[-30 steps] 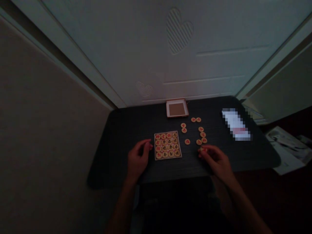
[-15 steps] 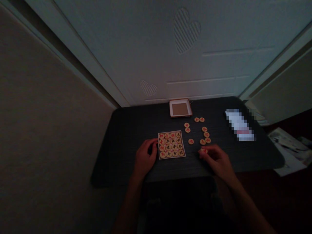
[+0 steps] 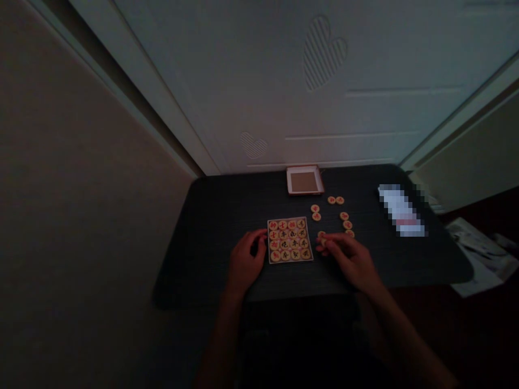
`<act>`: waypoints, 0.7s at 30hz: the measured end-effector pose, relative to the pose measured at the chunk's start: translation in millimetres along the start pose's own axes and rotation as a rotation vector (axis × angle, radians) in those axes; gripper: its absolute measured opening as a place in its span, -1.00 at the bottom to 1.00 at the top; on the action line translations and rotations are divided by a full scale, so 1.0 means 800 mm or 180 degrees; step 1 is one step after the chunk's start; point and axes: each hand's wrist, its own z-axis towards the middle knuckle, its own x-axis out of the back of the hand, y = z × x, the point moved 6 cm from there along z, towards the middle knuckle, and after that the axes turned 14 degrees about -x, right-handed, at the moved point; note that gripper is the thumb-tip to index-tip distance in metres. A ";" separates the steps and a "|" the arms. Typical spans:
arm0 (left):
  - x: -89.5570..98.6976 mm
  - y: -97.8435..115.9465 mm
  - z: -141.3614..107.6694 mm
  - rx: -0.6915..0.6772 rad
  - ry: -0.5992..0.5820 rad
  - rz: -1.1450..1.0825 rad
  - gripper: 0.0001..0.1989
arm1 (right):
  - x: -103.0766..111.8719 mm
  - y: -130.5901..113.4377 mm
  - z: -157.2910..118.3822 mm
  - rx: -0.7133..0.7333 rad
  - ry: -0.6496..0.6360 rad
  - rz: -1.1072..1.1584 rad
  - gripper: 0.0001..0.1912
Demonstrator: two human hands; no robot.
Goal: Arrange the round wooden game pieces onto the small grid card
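A shallow square box (image 3: 289, 263) of round xiangqi pieces, marked in red or black and set in rows, lies on the dark table. At its left side is my left hand (image 3: 247, 261), its fingertips and thumb against the edge. To the right of the box, my right hand (image 3: 352, 259) pinches a xiangqi piece (image 3: 323, 242), mostly covered by the fingers. Just beyond those fingertips another loose piece (image 3: 321, 234) shows in part. More red-marked pieces (image 3: 344, 216) lie farther back, some partly behind my right hand.
An open, shallow box lid (image 3: 305, 193) sits at the back of the table (image 3: 211, 237), near a white door (image 3: 227, 81) with heart reliefs. Pairs of loose pieces (image 3: 335, 200) lie to its right. A blurred-out phone-like object (image 3: 401, 210) rests at the right.
My right hand has moved left toward the box with the piece pinched in it, now beside a loose piece. My left hand stays at the box's edge. The view has shifted slightly.
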 end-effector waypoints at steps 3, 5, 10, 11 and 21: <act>0.000 -0.001 -0.001 0.0022 0.0025 -0.0057 -0.75 | -0.010 -0.008 0.004 0.0020 -0.0135 0.0022 -0.69; 0.000 -0.001 -0.001 0.0027 0.0028 -0.0081 -0.75 | -0.016 -0.013 0.007 0.0058 -0.0187 0.0014 -0.69; -0.001 -0.001 -0.002 0.0025 0.0004 -0.0087 -0.74 | -0.032 -0.022 0.015 0.0129 -0.0276 -0.0071 -0.66; -0.001 -0.001 -0.002 0.0020 0.0014 -0.0086 -0.74 | -0.035 -0.022 0.016 0.0129 -0.0310 -0.0055 -0.65; -0.002 -0.001 -0.003 0.0008 0.0031 -0.0121 -0.76 | -0.057 -0.052 0.017 0.1122 -0.0057 -0.1489 -0.68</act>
